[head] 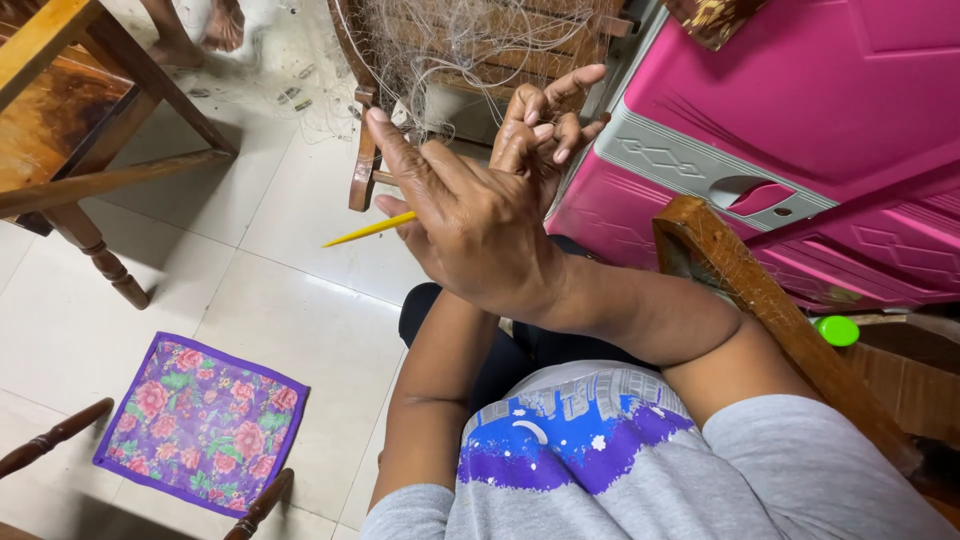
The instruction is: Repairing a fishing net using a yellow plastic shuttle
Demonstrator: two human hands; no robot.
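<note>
Floral cloth square (203, 424), purple-edged, flat on the tiled floor (290, 320). Right hand (480, 225) pinches a slim yellow needle-like tool (368, 230). Left hand (545, 125), fingers curled, seemingly hooked in fine, tangled netting (450, 45) draped over a wooden chair (362, 150).

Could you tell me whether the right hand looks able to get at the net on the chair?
Probably yes: the right hand, holding the yellow needle, is raised just short of the net beside the left hand, with nothing between.
</note>
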